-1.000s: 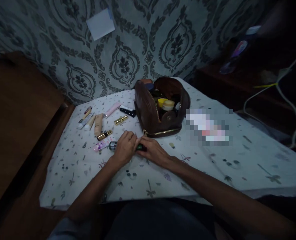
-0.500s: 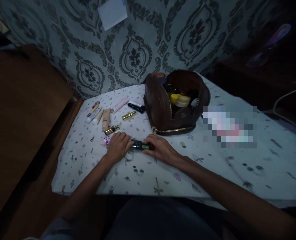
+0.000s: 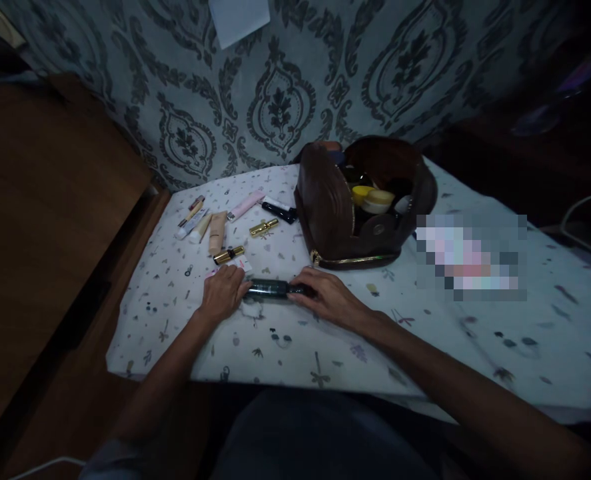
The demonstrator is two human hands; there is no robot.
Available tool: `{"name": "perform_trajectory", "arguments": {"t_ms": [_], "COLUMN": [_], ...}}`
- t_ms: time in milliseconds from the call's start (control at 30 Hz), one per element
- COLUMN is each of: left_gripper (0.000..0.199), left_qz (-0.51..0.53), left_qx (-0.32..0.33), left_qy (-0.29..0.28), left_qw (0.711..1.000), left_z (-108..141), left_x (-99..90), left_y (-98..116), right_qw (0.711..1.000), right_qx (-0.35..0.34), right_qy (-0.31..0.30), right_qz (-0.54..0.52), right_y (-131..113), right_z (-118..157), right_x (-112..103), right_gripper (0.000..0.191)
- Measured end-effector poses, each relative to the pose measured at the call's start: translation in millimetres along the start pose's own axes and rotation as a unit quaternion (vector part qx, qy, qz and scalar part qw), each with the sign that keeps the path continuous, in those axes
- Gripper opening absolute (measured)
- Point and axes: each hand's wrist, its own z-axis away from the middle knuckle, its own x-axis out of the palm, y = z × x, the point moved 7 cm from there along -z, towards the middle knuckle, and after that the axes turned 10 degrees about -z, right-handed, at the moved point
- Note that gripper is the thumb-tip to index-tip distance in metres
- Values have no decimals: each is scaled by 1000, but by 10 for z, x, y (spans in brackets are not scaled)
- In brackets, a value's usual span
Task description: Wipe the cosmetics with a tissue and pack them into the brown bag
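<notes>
The left hand [image 3: 224, 291] is closing around the left end of a dark green cylinder [image 3: 268, 289], its fingers curling and its palm facing down. The right hand [image 3: 328, 297] is gripping the narrower, darker right end between thumb and fingers. The cylinder is lying roughly level across the gap between the two hands, above the near part of the table [image 3: 285, 360]; whether it is touching the cloth cannot be told.

A brown bag [image 3: 320, 207] is standing open behind the right hand, its gold zip running along the lower front edge. Inside it, a yellow lid [image 3: 361, 195] is showing beside a jar with a pale lid [image 3: 378, 201]; the darker contents are not reading clearly.

To the left of the bag, small items are lying loose on the patterned cloth. A black tube [image 3: 278, 212] is resting just beside the bag, with a pink tube [image 3: 246, 205] extending to its left. A gold tube [image 3: 264, 227] is lying nearer the hands, and a black-and-gold tube [image 3: 228, 255] is lying just behind the left hand. A beige tube [image 3: 218, 232] is resting beside a cream tube [image 3: 201, 227], with further slim items lying to their left. A pink-and-white item [image 3: 240, 263] is showing partly from behind the left hand.

A pixelated patch is obscuring whatever is lying right of the bag. A patterned wall [image 3: 280, 107] is rising behind the table.
</notes>
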Motion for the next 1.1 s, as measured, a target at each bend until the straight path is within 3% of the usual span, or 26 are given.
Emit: {"name": "perform_trajectory", "arguments": {"t_ms": [400,500,600,700,833,933,1100], "left_gripper": [44,47,47,36,46,57,48], "left_qz": [-11,-7,26,61,48,43,25], "left_qx": [-40,-55,-53,-20,110,151,179], "left_qy": [-40,-12,48,77,34,23,9], "left_qw": [998,998,997,995,992,987,984], "left_z": [-119,-178,-279,-355,-269,-137,-47], "left_x": [-164,-284,-434,-493,-397,-360,-310], "left_y": [-129,-80,137,483,909,936,780], "right_qw": [999,999,999,999,999,999,999], "right_qx": [-27,-29,-36,-47,-54,-51,-33], "right_qy": [-10,-12,-7,6,3,2,-2], "right_qz": [-16,-21,-19,-15,-1,3,-16], "right_y": [10,1,-9,-8,20,38,40], "right_z": [-1,3,12,21,17,13,22], "right_x": [7,21,40,51,64,60,65], "right_gripper": [17,16,15,13,7,14,19]}}
